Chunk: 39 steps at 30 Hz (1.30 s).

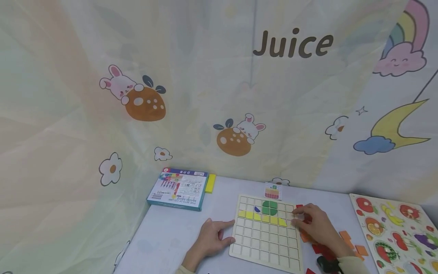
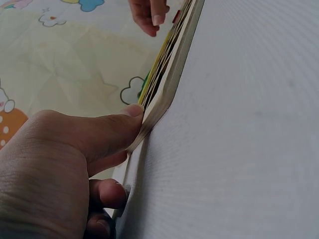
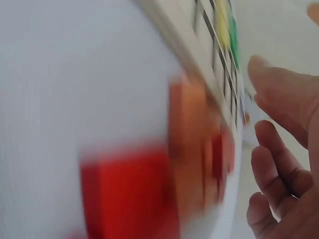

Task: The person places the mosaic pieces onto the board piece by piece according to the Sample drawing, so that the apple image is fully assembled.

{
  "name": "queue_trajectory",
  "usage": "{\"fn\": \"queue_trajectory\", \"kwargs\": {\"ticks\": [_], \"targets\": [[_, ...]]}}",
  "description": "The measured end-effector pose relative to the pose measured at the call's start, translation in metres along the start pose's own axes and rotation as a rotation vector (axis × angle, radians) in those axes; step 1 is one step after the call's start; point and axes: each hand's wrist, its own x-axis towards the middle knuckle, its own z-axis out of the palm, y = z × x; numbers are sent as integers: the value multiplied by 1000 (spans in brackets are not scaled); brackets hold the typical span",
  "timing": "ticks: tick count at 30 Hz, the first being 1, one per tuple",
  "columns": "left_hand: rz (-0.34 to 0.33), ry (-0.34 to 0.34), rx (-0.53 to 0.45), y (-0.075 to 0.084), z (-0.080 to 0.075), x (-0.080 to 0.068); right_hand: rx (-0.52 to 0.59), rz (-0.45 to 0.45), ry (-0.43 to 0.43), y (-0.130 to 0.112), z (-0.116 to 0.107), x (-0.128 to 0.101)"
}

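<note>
A pale wooden grid board (image 1: 267, 239) lies on the table. Across it runs a row of yellow tiles (image 1: 257, 217), with green rounded pieces (image 1: 269, 208) and a small blue half-round piece (image 1: 257, 209) above. My left hand (image 1: 210, 236) touches the board's left edge with straight index finger and thumb, set apart; in the left wrist view the thumb (image 2: 117, 127) presses the rim. Over the right edge, beside the end of the yellow row, hovers my right hand (image 1: 316, 224). Its fingers (image 3: 271, 172) are loosely bent and no piece shows between them.
Loose orange pieces (image 1: 345, 236) and red pieces (image 3: 134, 194) lie right of the board, partly under the right arm. A picture card (image 1: 273, 191) stands behind it. A fruit puzzle board (image 1: 397, 232) is far right; a box (image 1: 178, 189) and yellow strip (image 1: 210, 183) are back left.
</note>
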Motion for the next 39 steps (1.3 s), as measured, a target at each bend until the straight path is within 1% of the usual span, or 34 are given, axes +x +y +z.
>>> {"fn": "queue_trajectory", "kwargs": {"ticks": [4, 6, 7, 10, 13, 20, 23, 27, 31, 39], "targets": [[2, 3, 5, 0, 0, 0, -2, 113, -40, 18, -20, -2], [0, 2, 5, 0, -1, 0, 5, 151, -58, 25, -28, -3], [-2, 1, 6, 0, -1, 0, 5, 156, -69, 29, -30, -3], [-12, -2, 6, -1, -1, 0, 7, 155, -95, 36, -33, -3], [-16, -3, 5, -1, -1, 0, 15, 143, -125, 38, -32, -2], [-17, -2, 1, 1, 0, 0, 14, 127, -131, 39, -28, -3], [2, 11, 5, 1, 0, 0, 2, 120, -145, 40, -30, -3], [37, 37, 16, 0, 2, 0, -16, 137, -196, 42, -37, -2], [43, 40, 23, -1, 3, 1, -13, 162, -241, 47, -43, -5], [27, 29, 12, 0, 1, 0, 15, 194, -206, 58, -49, -15]]}}
